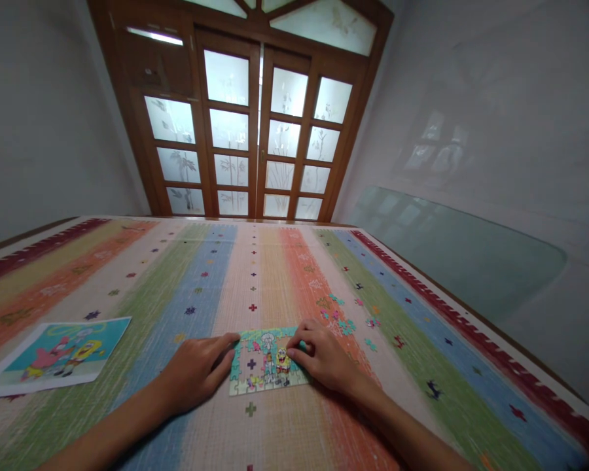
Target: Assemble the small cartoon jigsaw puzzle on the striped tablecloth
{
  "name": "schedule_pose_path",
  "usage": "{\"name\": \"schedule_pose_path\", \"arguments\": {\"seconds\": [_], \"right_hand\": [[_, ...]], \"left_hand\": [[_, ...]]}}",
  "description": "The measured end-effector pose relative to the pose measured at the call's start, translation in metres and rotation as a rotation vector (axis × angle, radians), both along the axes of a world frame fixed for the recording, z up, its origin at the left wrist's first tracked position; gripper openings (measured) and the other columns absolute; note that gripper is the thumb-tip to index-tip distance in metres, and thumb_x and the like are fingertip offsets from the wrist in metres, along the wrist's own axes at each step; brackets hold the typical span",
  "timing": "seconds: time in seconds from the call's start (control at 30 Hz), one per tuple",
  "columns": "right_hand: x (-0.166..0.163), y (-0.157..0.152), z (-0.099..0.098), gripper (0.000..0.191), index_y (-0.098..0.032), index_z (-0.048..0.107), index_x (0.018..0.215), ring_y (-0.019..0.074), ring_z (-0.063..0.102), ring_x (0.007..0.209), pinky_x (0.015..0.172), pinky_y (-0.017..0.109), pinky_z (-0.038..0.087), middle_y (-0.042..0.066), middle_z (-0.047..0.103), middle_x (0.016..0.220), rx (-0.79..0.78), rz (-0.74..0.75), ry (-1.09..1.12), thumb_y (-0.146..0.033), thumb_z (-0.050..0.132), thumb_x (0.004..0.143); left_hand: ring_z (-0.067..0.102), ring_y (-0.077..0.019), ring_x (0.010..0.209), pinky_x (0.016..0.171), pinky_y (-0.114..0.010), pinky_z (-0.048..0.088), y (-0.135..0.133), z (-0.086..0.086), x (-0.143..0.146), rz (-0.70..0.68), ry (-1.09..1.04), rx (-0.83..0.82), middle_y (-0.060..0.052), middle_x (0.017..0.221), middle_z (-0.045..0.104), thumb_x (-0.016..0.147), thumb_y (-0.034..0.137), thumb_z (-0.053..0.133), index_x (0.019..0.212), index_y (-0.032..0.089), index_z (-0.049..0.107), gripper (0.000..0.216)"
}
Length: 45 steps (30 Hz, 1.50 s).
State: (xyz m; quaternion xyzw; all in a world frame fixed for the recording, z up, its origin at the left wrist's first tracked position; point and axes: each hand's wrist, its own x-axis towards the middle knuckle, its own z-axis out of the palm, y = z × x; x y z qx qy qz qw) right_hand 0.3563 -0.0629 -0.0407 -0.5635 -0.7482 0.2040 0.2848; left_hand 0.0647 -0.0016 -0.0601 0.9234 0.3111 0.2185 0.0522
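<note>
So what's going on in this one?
A person is at a partly assembled jigsaw puzzle on a striped tablecloth, which shows through its gaps. The left hand is at the puzzle's left edge; the right hand curls over its right side, perhaps pinching a piece. Loose pieces lie beyond the right hand, and a printed picture lies off to the left.

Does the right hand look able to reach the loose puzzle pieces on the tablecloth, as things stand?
Probably yes: the loose puzzle pieces lie close to the right hand on the tablecloth, with no visible obstacle. It seems to pinch a teal piece, though, which may need setting down first.
</note>
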Motion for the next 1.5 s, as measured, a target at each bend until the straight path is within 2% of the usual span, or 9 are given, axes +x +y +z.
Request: {"name": "schedule_pose_path", "arguments": {"seconds": [0.23,0.63,0.9,1.03,1.27,1.5], "right_hand": [[-0.002,0.0,0.0,0.004,-0.018,0.077,0.085,0.0191,0.059,0.088,0.079,0.031,0.042,0.004,0.065,0.087,0.0,-0.018,0.034,-0.017,0.074,0.089],[-0.001,0.005,-0.008,0.011,-0.018,0.074,0.077,0.0197,0.058,0.086,0.081,0.032,0.041,0.002,0.064,0.081,0.071,-0.031,0.026,-0.019,0.083,0.081],[0.001,0.005,-0.01,0.007,-0.02,0.076,0.079,0.0205,0.059,0.088,0.081,0.033,0.041,0.003,0.066,0.083,0.079,-0.023,0.019,-0.017,0.079,0.085],[0.0,0.005,-0.011,0.007,-0.02,0.076,0.078,0.0213,0.059,0.09,0.083,0.034,0.042,0.003,0.067,0.084,0.102,-0.006,0.014,-0.017,0.08,0.084],[0.0,0.002,-0.008,0.009,-0.02,0.075,0.081,0.0212,0.059,0.091,0.083,0.035,0.041,0.004,0.067,0.087,0.106,0.015,0.025,-0.023,0.074,0.09],[0.0,0.001,-0.009,0.008,-0.019,0.075,0.081,0.0212,0.059,0.09,0.083,0.035,0.041,0.004,0.066,0.085,0.139,0.013,-0.023,-0.023,0.076,0.088]], "left_hand": [[0.078,-0.0225,0.077,0.067,-0.032,0.06,-0.001,0.0,0.002,-0.009,-0.032,0.023,-0.007,0.094,0.08,0.105,0.032,0.035,0.116,0.019,0.064,0.034],[0.078,-0.022,0.079,0.069,-0.03,0.061,-0.001,0.0,0.001,-0.018,-0.037,0.031,-0.006,0.096,0.08,0.103,0.031,0.037,0.118,0.02,0.064,0.032],[0.078,-0.021,0.078,0.069,-0.029,0.06,0.001,-0.004,0.0,-0.02,-0.065,0.055,-0.006,0.096,0.08,0.104,0.033,0.036,0.115,0.022,0.065,0.032],[0.078,-0.0205,0.078,0.069,-0.028,0.06,0.0,-0.002,0.001,-0.017,-0.061,0.053,-0.006,0.095,0.08,0.105,0.034,0.036,0.115,0.022,0.064,0.032],[0.078,-0.0212,0.08,0.072,-0.029,0.062,-0.001,0.0,0.0,-0.006,-0.036,0.027,-0.006,0.096,0.08,0.103,0.032,0.038,0.118,0.022,0.065,0.032],[0.078,-0.0221,0.078,0.069,-0.031,0.061,0.0,0.0,0.001,-0.003,-0.033,0.008,-0.007,0.093,0.08,0.104,0.033,0.037,0.118,0.02,0.065,0.034]]}}
